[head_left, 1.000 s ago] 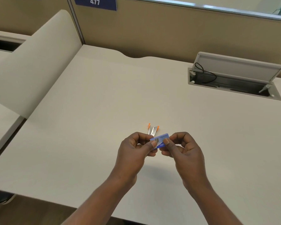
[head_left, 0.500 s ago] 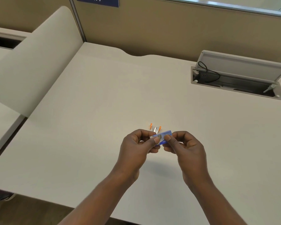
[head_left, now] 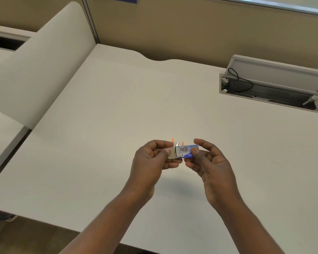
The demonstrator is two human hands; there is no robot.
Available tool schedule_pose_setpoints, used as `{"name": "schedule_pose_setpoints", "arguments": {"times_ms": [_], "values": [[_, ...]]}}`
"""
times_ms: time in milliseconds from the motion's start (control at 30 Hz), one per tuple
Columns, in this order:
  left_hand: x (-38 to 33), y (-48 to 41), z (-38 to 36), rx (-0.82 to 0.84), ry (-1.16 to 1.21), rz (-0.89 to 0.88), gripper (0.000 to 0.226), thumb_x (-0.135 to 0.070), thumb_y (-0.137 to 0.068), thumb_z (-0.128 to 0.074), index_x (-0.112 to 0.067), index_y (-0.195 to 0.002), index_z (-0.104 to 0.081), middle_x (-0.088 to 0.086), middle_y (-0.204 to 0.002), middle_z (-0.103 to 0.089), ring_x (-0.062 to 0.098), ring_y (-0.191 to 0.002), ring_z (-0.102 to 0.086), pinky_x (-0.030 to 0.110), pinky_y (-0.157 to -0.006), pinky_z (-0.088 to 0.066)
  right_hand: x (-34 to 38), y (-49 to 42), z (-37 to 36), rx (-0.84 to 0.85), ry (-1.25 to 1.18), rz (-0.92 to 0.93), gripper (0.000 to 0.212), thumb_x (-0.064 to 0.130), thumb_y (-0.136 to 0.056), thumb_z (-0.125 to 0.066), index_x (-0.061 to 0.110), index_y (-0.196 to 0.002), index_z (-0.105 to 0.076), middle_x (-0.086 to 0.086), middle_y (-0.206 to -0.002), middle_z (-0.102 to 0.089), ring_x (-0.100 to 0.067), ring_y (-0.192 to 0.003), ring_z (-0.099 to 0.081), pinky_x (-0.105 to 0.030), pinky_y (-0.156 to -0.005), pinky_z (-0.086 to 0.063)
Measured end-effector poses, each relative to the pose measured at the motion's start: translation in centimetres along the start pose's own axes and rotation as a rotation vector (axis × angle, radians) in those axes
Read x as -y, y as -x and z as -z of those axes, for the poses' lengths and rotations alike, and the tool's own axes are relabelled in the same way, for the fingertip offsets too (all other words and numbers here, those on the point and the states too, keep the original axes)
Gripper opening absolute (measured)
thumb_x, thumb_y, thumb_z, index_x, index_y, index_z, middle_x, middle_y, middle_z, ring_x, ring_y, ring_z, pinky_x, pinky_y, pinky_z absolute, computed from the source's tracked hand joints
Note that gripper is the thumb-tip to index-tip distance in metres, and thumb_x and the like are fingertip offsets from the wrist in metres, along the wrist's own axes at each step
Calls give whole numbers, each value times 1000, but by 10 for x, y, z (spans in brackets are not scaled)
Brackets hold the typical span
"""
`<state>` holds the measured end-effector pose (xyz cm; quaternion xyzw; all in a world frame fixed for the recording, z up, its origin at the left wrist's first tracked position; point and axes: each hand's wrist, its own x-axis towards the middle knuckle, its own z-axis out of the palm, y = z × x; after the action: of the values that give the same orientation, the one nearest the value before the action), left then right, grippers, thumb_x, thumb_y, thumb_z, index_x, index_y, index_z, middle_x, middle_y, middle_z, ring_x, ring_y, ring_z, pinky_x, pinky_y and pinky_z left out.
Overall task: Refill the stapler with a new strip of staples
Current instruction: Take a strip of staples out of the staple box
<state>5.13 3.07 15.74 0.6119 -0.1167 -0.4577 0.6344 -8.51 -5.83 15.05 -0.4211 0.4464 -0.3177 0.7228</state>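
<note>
While I hold both hands up over the near half of the desk (head_left: 117,107), the broad pale top lies open all round them: the curved side panel (head_left: 40,66) stands well apart along the left edge, and the open cable hatch (head_left: 272,92) with its black cable (head_left: 240,79) sits well apart at the far right corner.

My left hand (head_left: 151,162) and right hand (head_left: 209,165) are close together, joined only through the small staple box (head_left: 188,152) between them. Its long axis runs left to right. My right thumb and fingers pinch the blue outer part; my left thumb and fingers pinch the grey tray (head_left: 173,153), which stands partway out of the box's left end. Whether a strip shows in the tray I cannot tell.

The stapler (head_left: 177,144) lies just beyond the box, toward the far edge of the desk, mostly hidden behind it; only two orange tips and a bit of metal show. It seems to point away from me, crossing the line of the box, and my left fingertips are the nearer to it.

I judge the next move is a further pull leftward on the tray, and there is free room for that, then a short reach forward.
</note>
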Motion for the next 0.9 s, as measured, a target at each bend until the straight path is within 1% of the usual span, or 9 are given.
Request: {"name": "schedule_pose_setpoints", "arguments": {"times_ms": [133, 333, 400, 533, 667, 767, 833, 867, 900], "values": [[3, 0, -1, -60, -79, -87, 19, 2, -100, -52, -8, -101, -67, 12, -85, -78, 30, -74, -78, 32, -68, -63, 0, -1, -2, 18, 3, 8, 32, 27, -80, -74, 16, -109, -75, -15, -96, -77, -20, -85, -76, -25, -74, -60], [8, -2, -1, -92, -214, -205, 24, 2, -98, -50, -16, -90, -64, 7, -84, -76, 27, -71, -78, 34, -67, -64, 1, -1, -1, 43, 9, 9, 29, 28, -79, -75, 16, -106, -75, -13, -103, -79, -21, -87, -75, -25, -75, -59], [8, -2, 0, -80, -228, -211, 24, 3, -98, -49, -14, -91, -65, 7, -84, -76, 27, -71, -78, 34, -66, -64, 0, -1, -1, 57, -8, -5, 30, 26, -80, -75, 14, -107, -73, -13, -102, -79, -20, -87, -75, -25, -75, -59], [8, -2, 2, -61, -179, -186, 22, 5, -98, -49, -9, -91, -65, 12, -85, -76, 30, -71, -77, 31, -64, -62, 0, 0, 1, 73, -22, -22, 31, 25, -81, -74, 13, -109, -72, -14, -101, -80, -19, -85, -75, -23, -74, -59], [8, 0, 2, -85, -216, -204, 23, 3, -97, -49, -12, -91, -65, 6, -83, -76, 26, -66, -76, 32, -64, -62, -1, 0, 1, 82, 6, -19, 30, 25, -83, -73, 14, -110, -71, -13, -100, -80, -19, -85, -76, -24, -74, -59], [7, 2, 2, -93, -297, -225, 21, -9, -96, -55, -23, -87, -66, -4, -83, -77, 17, -65, -75, 23, -61, -58, -2, 1, 1, 74, 28, 0, 21, 19, -90, -71, 14, -110, -70, -13, -99, -80, -19, -83, -75, -24, -75, -59], [6, 3, 3, -60, -337, -209, 6, -28, -91, -64, -29, -86, -66, -8, -85, -76, 14, -68, -75, 25, -62, -57, -2, 2, 0, 74, 56, 24, 17, 17, -93, -69, 14, -110, -69, -13, -99, -80, -19, -82, -75, -24, -76, -59], [5, 4, 4, -46, -351, -193, 9, -37, -86, -69, -29, -85, -66, -8, -85, -75, 14, -68, -75, 27, -62, -58, -2, 2, 0, 76, 64, 32, 18, 17, -93, -69, 13, -111, -69, -13, -98, -80, -19, -83, -75, -25, -76, -59], [4, 4, 5, -41, -360, -172, 17, -43, -81, -74, -29, -85, -66, -7, -85, -74, 14, -68, -74, 29, -63, -59, -1, 2, 0, 79, 67, 35, 19, 18, -93, -69, 13, -111, -69, -13, -98, -80, -19, -84, -76, -25, -76, -59]]}}
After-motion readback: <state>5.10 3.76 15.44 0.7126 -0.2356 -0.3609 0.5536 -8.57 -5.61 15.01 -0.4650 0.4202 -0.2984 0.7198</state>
